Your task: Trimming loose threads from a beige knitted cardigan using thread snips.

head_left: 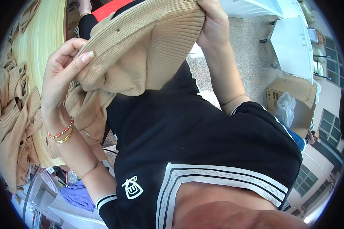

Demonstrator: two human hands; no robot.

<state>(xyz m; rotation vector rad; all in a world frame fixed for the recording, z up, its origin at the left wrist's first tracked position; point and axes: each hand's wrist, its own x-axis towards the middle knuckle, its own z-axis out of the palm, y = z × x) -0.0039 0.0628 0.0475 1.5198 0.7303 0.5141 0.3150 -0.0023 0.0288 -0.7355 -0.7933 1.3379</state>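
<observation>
A tan ribbed knit garment [149, 45] is stretched between both my hands at the top of the view, in front of my black top. My left hand [63, 72] pinches its ribbed hem on the left, thumb on top; the wrist wears a beaded bracelet and a gold bangle. My right hand [214, 23] grips the garment's upper right edge. The rest of the garment hangs down in folds toward my left forearm.
A pile of similar tan knit garments [11, 110] lies on a pale yellow table [46, 34] at the left. A cardboard box [294, 99] with clear plastic stands on the speckled floor at the right, near a white table [290, 45]. Purple cloth [78, 192] lies lower left.
</observation>
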